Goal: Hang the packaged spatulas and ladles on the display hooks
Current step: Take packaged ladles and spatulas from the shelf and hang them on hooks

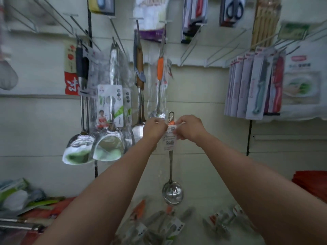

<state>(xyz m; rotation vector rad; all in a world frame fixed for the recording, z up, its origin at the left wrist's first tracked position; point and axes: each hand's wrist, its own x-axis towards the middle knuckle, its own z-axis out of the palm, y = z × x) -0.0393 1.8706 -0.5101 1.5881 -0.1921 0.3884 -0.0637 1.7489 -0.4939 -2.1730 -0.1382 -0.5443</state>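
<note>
a packaged ladle (172, 183) hangs bowl-down between both hands, its label card pinched at the top by the left hand (154, 128) and right hand (190, 129). just above the hands hangs an orange-handled ladle (160, 82); spatulas (108, 138) hang left of them. more packaged utensils (159, 225) lie on the surface below.

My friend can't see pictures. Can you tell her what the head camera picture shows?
Two hands, left hand and right hand, pinch the top of a packaged ladle that hangs down in front of a shop wall. Spatulas hang on hooks to the left, and more packets lie below.
</note>
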